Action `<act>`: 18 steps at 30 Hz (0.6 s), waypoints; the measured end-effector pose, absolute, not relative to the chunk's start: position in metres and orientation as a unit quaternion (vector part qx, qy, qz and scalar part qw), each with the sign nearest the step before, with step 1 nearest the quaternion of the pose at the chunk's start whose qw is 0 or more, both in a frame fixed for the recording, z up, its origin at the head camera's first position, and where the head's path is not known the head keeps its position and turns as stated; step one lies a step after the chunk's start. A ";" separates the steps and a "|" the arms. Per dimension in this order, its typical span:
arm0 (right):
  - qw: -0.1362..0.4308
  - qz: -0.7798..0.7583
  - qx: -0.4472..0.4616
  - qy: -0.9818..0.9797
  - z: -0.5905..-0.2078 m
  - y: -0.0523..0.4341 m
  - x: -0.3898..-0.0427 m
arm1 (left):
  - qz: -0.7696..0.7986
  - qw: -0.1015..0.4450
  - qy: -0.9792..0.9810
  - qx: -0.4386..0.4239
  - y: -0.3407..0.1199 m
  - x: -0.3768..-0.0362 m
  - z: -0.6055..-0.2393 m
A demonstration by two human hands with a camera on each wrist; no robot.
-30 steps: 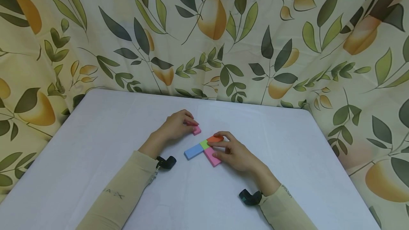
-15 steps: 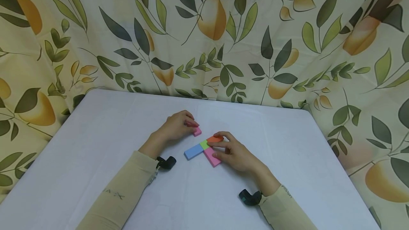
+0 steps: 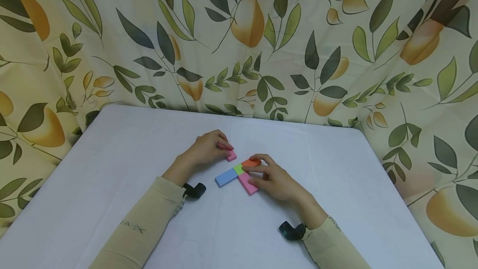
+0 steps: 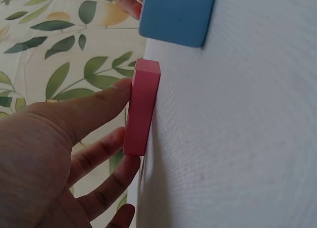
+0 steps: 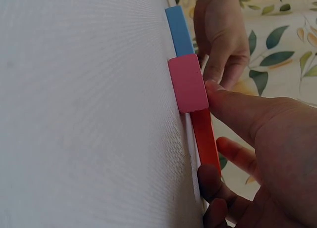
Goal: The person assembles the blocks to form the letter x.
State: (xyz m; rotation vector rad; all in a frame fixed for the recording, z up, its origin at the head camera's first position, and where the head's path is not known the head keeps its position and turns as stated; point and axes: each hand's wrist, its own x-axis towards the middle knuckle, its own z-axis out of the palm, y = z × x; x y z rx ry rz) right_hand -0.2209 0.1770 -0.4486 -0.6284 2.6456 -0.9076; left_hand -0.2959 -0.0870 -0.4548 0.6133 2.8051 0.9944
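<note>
My left hand [image 3: 209,147] pinches a small pink block [image 3: 231,155] between thumb and fingers, low over the white table. In the left wrist view this pink block [image 4: 142,107] stands on its narrow side, with the thumb on one face and fingertips behind. Just right of it lies a joined group: a blue block [image 3: 226,177], a green block [image 3: 238,169], an orange block [image 3: 251,162] and a second pink block [image 3: 248,183]. My right hand [image 3: 278,179] rests over this group, thumb at the second pink block, other fingertips at the green and orange blocks.
The white table [image 3: 149,219] has its far edge against a leaf-and-fruit patterned cloth [image 3: 239,53]. Small black devices sit at the left wrist [image 3: 195,190] and the right wrist [image 3: 292,231], below beige sleeves.
The left hand with its pink block has shifted slightly right and nearer, closer to the joined blocks. My right hand and the group stay where they were.
</note>
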 end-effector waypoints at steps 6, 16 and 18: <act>0.137 -0.313 -0.216 0.915 -0.448 0.177 -0.221 | 0.332 0.058 0.920 0.202 -0.086 -0.295 -0.454; 0.140 -0.311 -0.212 0.916 -0.449 0.177 -0.221 | 0.331 0.062 0.918 0.207 -0.086 -0.295 -0.454; 0.143 -0.312 -0.210 0.915 -0.449 0.177 -0.221 | 0.330 0.064 0.919 0.206 -0.086 -0.295 -0.454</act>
